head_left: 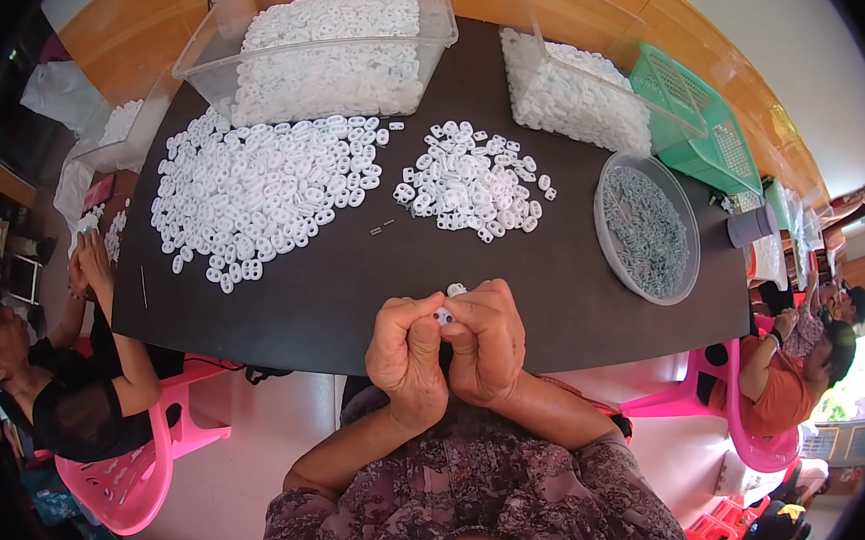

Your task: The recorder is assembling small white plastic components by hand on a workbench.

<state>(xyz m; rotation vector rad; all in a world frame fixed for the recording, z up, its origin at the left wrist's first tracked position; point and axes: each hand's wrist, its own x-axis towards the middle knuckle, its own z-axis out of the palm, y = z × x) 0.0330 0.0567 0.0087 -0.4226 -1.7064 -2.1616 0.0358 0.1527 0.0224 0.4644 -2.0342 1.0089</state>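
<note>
Evidently both hands work one small white plastic piece, pinched between the fingertips of the left hand and right hand, knuckles together at the near edge of the black table for close control. At eleven o'clock lies the large heap of white pieces; at twelve, a smaller heap; at two, a round tub of metal parts, within reach.

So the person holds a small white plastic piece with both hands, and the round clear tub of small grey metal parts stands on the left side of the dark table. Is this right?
Not quite. The head view shows the round clear tub of small grey metal parts on the right side of the dark table, not the left. The rest holds: both the left hand and right hand hold the small white plastic piece.
</note>
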